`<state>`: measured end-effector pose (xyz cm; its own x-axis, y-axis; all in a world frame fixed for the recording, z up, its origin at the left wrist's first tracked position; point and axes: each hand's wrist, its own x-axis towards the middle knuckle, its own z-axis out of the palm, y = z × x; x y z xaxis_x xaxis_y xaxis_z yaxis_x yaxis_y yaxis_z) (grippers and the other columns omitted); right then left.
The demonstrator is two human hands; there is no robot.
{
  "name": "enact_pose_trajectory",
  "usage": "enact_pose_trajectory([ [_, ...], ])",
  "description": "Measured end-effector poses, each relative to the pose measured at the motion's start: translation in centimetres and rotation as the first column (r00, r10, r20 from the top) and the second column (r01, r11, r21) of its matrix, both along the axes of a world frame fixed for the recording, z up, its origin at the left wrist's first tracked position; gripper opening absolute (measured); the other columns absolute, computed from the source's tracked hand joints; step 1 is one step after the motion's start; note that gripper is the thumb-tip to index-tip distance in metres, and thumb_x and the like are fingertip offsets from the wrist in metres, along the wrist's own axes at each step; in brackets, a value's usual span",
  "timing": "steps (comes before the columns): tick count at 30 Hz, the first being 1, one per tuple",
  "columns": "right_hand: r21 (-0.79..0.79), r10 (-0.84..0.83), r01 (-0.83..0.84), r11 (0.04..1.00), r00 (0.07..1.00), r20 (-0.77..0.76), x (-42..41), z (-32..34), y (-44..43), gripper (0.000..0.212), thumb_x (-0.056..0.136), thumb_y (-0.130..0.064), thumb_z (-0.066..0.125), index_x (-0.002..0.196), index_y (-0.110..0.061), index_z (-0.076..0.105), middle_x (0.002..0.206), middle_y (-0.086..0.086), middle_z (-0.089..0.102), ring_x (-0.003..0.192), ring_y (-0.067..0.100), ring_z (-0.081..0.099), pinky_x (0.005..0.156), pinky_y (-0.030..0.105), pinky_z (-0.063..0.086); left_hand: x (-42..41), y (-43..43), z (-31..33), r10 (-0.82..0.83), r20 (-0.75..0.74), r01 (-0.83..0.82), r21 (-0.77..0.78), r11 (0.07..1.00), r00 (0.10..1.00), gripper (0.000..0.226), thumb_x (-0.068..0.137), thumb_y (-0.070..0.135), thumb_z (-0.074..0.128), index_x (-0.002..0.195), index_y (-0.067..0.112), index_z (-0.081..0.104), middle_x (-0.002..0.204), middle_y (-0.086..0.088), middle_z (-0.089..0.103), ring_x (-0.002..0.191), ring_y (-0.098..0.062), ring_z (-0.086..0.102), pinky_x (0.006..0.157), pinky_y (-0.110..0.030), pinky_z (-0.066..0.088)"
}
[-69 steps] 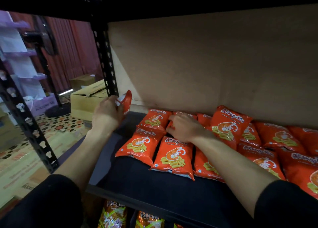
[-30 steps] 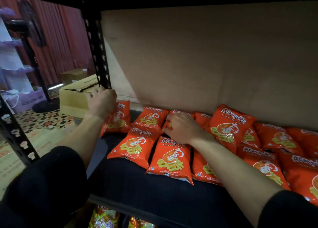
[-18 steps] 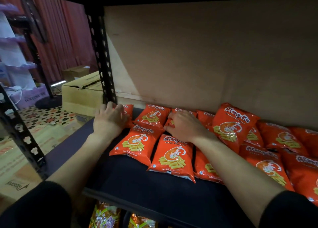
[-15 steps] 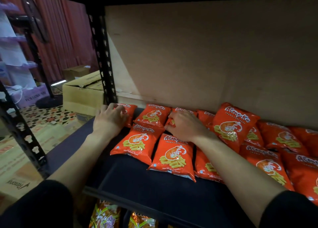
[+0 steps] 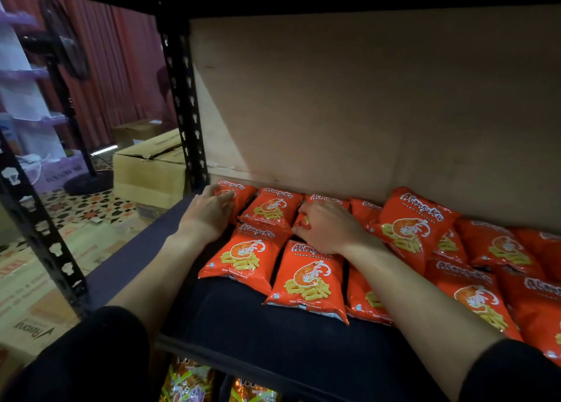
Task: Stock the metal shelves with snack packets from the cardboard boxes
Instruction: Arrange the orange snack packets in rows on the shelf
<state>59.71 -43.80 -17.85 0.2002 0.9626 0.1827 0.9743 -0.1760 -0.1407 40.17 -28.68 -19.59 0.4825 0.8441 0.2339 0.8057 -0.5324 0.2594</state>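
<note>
Both arms reached deep into the shelf (image 5: 273, 335), forearms stretched out low over its dark deck. The left hand (image 5: 209, 215) lay palm down, fingers loosely extended and not clenched, pressing flat on the corner packet (image 5: 243, 190). That orange packet sat under its fingertips, tight against the backboard (image 5: 364, 98) and just beside the black upright post (image 5: 182, 98). The right hand (image 5: 328, 228), a little to the right of the left one, was knuckles up with its fingers curled, grasping the back-row packet (image 5: 331, 200) at its near edge. Two front packets (image 5: 246, 256) lay flat just below the wrists, between the two forearms. More orange packets spread off to the right of the right arm. Beyond the left hand, past the post, a cardboard box (image 5: 145, 171) stood on the floor.
</note>
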Motion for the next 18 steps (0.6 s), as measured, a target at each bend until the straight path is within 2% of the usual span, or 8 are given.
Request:
enact_pose_trajectory([
  [5,-0.009,0.009,-0.009,1.0,0.999,-0.035,0.0,0.5,-0.2,0.037,0.093,-0.045,0.059,0.112,-0.014,0.066,0.119,0.006,0.065,0.116,0.026,0.056,0.096,0.038,0.048,0.0,-0.5,0.2,0.009,0.156,0.002,-0.074,0.997,0.988,0.04,0.101,0.029,0.048,0.136,0.011,0.043,0.137,-0.014,0.045,0.12,-0.035,0.052,0.096,-0.045,0.042],
  [9,-0.001,0.01,-0.01,1.0,0.999,-0.041,-0.2,0.6,-0.3,0.038,0.094,-0.044,0.059,0.116,-0.013,0.065,0.121,0.007,0.065,0.118,0.026,0.056,0.098,0.037,0.047,-0.6,-0.7,0.0,-0.02,0.134,0.027,-0.05,0.998,0.991,0.025,0.101,0.03,0.048,0.119,0.012,0.048,0.12,-0.012,0.055,0.109,-0.031,0.056,0.088,-0.043,0.044],
  [13,0.005,0.008,-0.008,1.0,0.999,-0.054,-0.4,0.7,-0.4,0.037,0.093,-0.044,0.059,0.114,-0.013,0.066,0.119,0.007,0.066,0.116,0.025,0.058,0.096,0.036,0.048,-0.7,-0.9,0.1,-0.036,0.144,0.037,-0.006,0.999,0.989,0.018,0.1,0.027,0.05,0.111,0.014,0.055,0.113,-0.011,0.063,0.104,-0.031,0.059,0.088,-0.045,0.047],
  [18,0.018,-0.004,0.006,1.0,0.994,-0.11,-0.4,1.1,-0.8,0.039,0.093,-0.04,0.062,0.118,-0.012,0.065,0.125,0.009,0.064,0.119,0.026,0.057,0.099,0.037,0.047,-0.6,-1.2,0.7,-0.026,0.08,0.023,0.043,0.999,0.996,0.026,0.098,0.024,0.053,0.122,0.016,0.06,0.117,-0.01,0.061,0.111,-0.03,0.057,0.096,-0.042,0.046],
])
